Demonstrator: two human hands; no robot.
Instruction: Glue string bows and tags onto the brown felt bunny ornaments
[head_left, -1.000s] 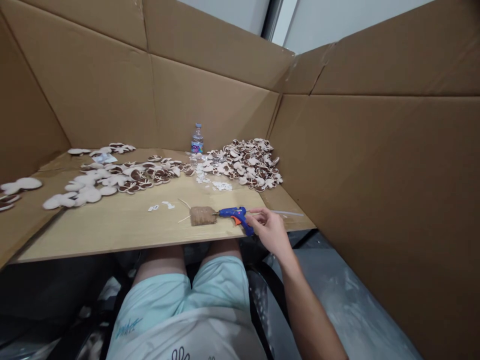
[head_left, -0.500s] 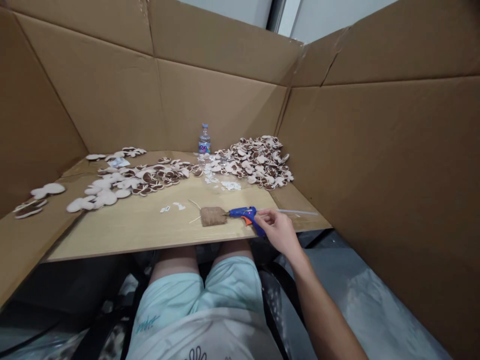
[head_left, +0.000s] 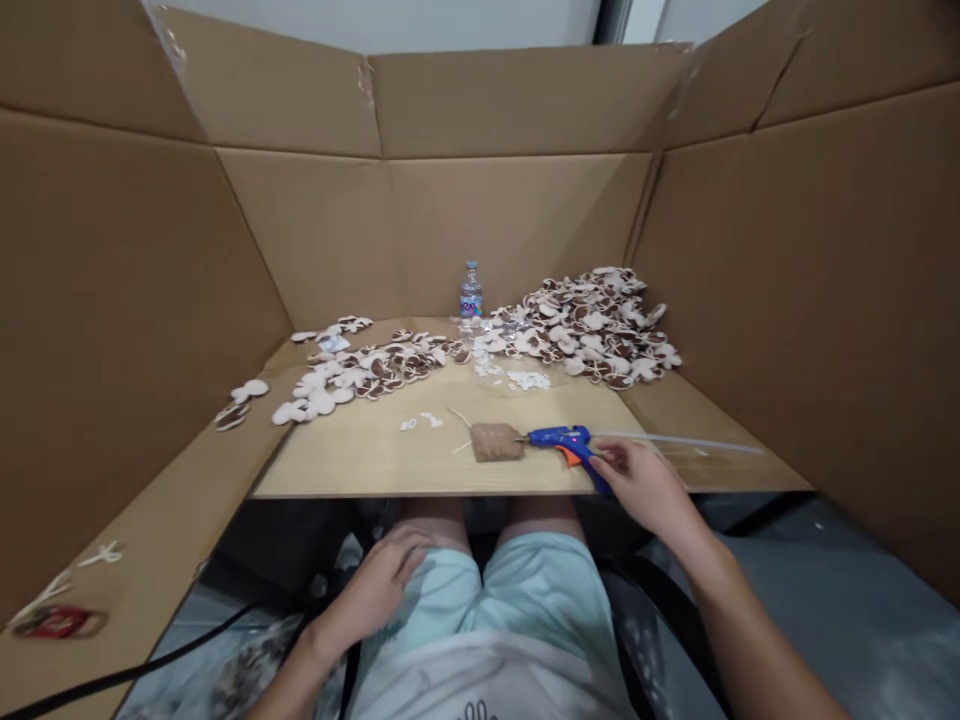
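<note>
Where only the right arm showed a moment ago, the left hand (head_left: 373,585) now lies open on the pale shorts (head_left: 540,590). The right hand (head_left: 641,488) curls over the handle of a blue hot glue gun (head_left: 559,440), partly hiding it; how firm that hold is cannot be told. The gun lies on the wooden board (head_left: 360,465), its nozzle just beside a burlap patch (head_left: 496,442).

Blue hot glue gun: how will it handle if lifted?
The blue hot glue gun is probably light plastic. Its long translucent glue stick may flex and swing. Lying on its side, it could pivot if pushed.
</note>
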